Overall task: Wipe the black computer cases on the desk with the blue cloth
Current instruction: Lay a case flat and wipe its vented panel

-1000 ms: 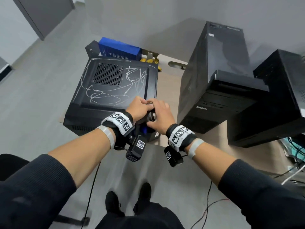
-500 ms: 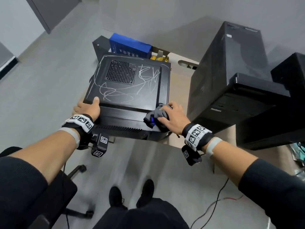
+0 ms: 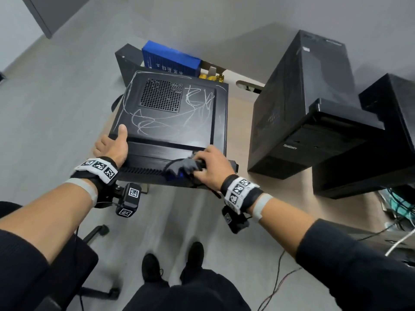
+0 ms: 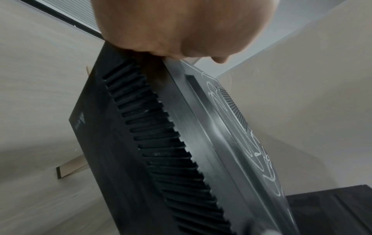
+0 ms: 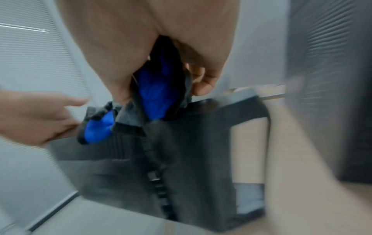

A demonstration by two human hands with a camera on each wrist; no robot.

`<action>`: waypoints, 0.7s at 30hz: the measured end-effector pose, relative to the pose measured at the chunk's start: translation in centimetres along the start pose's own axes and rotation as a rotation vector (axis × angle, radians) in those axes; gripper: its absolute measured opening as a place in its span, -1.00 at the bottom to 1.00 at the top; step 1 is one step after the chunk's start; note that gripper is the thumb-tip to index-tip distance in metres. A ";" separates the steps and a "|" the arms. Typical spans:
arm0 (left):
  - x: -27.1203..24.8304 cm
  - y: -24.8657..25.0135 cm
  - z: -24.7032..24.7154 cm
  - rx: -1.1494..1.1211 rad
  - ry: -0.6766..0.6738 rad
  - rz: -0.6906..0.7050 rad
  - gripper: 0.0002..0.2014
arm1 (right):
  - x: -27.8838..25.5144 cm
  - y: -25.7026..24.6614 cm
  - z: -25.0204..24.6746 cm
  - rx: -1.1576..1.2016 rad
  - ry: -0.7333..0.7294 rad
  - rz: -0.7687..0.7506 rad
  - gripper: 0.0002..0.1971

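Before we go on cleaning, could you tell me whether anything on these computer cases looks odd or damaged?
Yes: the flat-lying case has white scribbled lines across its top panel, beside the vent grille; chalk or scratches, unclear.

Under your feet a pale grey floor [image 3: 56, 97] fills the left and bottom of the head view. A dark panel [image 3: 56, 12] cuts the upper left corner. A black wheeled chair [image 3: 74, 263] sits lower left, and the light wood tabletop [image 3: 289, 198] runs down the right. Slatted blinds [image 5: 30, 55] show at the upper left of your right wrist view.
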State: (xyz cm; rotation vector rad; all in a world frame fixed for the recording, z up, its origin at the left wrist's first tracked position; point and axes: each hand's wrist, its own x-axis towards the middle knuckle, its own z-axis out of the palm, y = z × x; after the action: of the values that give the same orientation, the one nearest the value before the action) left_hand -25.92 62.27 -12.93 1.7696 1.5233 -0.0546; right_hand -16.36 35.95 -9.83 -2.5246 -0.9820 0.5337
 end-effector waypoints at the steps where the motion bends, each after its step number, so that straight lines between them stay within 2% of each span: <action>1: -0.1 0.0 -0.1 -0.005 -0.004 0.006 -0.13 | -0.7 1.9 -1.2 -0.013 0.024 0.075 -0.82; 3: -0.2 0.1 -0.3 -0.028 -0.020 0.001 -0.12 | -1.0 4.1 -3.3 -0.040 0.059 0.187 -0.86; 5: -0.1 0.1 -0.4 -0.046 -0.049 -0.010 -0.11 | -0.1 3.9 -4.0 -0.100 0.072 0.211 -0.82; 10: 0.0 -0.5 -0.9 -0.145 -0.077 0.016 -0.17 | 3.6 -1.2 -0.7 -0.196 0.078 0.050 -0.69; 15: 0.1 -1.1 -0.9 -0.337 -0.116 0.038 -0.21 | 9.3 -10.2 2.8 -0.283 0.073 -0.069 -0.60; 17: 1.3 -1.4 -0.6 -0.437 -0.150 0.041 -0.05 | 11.2 -13.5 3.9 -0.294 0.025 -0.110 -0.58; 19: 5.2 -3.6 0.7 -0.533 -0.154 0.000 0.27 | 12.3 -15.1 4.0 -0.318 -0.033 -0.111 -0.60; 21: 8.5 -5.6 2.1 -0.566 -0.210 -0.007 0.33 | 11.8 -14.0 2.5 -0.342 -0.081 -0.086 -0.67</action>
State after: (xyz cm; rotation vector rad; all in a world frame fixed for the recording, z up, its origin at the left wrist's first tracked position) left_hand -27.38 67.89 -21.62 1.2636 1.2379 0.1677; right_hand -17.31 54.28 -7.85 -2.7567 -1.3029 0.4804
